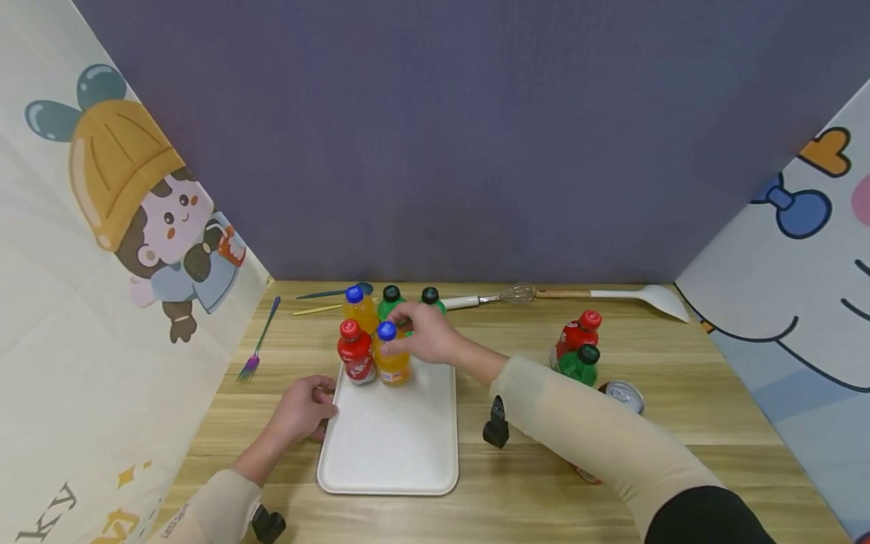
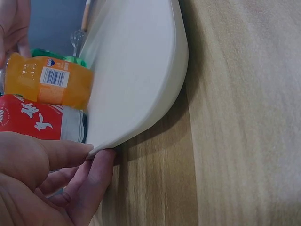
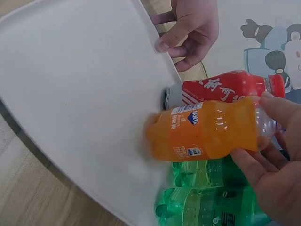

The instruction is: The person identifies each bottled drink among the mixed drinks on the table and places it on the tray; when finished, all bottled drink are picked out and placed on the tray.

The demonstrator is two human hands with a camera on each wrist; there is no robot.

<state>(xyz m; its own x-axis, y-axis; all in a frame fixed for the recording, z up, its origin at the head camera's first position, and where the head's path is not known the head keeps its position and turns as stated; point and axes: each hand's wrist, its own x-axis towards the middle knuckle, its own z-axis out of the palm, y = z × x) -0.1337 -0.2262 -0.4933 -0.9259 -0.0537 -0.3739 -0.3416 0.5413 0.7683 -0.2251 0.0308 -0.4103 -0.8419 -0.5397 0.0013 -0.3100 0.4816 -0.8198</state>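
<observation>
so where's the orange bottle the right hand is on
In the head view the orange bottle stands upright on the far left part of the white tray, just right of the red bottle, with the right hand gripping its top.

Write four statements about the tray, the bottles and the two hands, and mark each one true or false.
1. The right hand grips an orange bottle near its blue cap. True.
2. The left hand rests flat in the middle of the tray. False: it holds the tray's left edge.
3. A red bottle stands beside the orange bottle on the tray. True.
4. The whisk lies on the tray. False: it lies on the table near the back wall.
</observation>
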